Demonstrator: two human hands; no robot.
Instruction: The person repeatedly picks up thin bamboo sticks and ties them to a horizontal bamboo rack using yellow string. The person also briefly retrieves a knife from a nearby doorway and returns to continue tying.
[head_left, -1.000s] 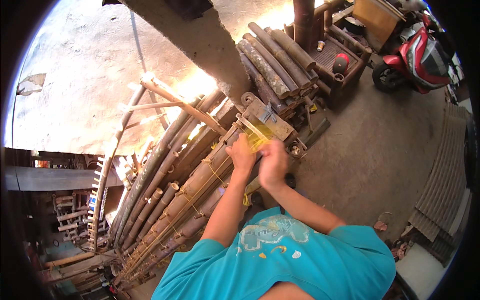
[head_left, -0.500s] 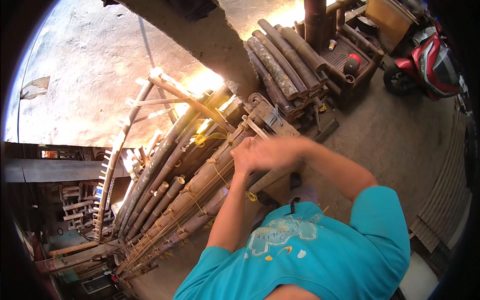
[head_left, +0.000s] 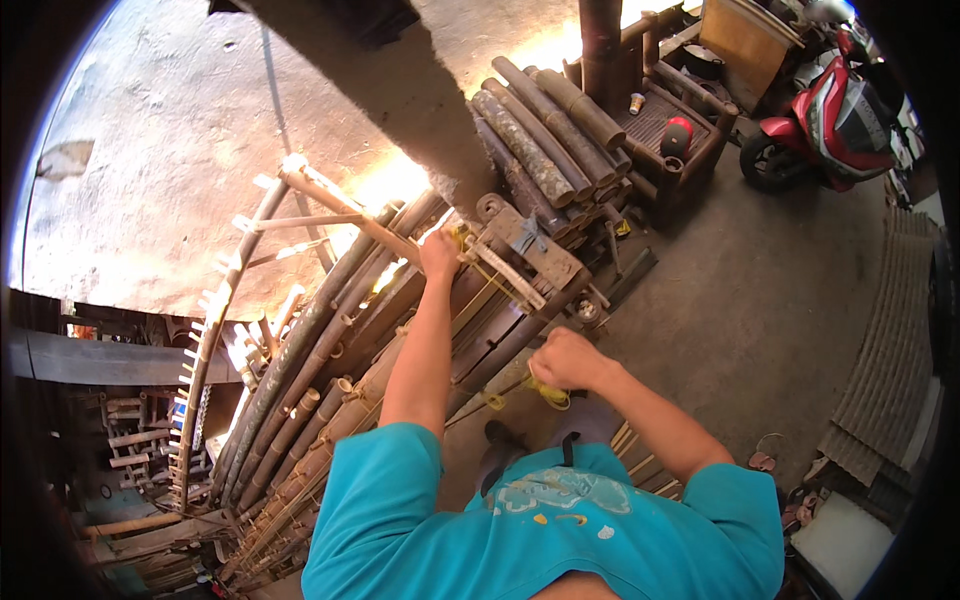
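Note:
My left hand [head_left: 439,255] is closed at the far end of the bundled bamboo poles [head_left: 360,415], beside a wooden block [head_left: 540,262] with a pale blue tie round it. Yellow string [head_left: 461,236] shows at its fingers, and a thin strand slants over the pole ends toward the near right. Nearer to me, my right hand [head_left: 566,360] makes a fist, with a loose loop of yellow string [head_left: 551,396] hanging below it. The fingers partly hide how each hand grips the string.
Cut bamboo lengths [head_left: 545,140] are stacked beyond the block. At the far right stand a bamboo seat [head_left: 650,110] and a red motorbike [head_left: 835,125]. A bamboo frame with pegs [head_left: 235,270] leans at left. Corrugated sheets [head_left: 880,350] lie on the right.
My hands were together over the bamboo poles and have parted. The left has moved up and left to the poles' far end, the right down toward me.

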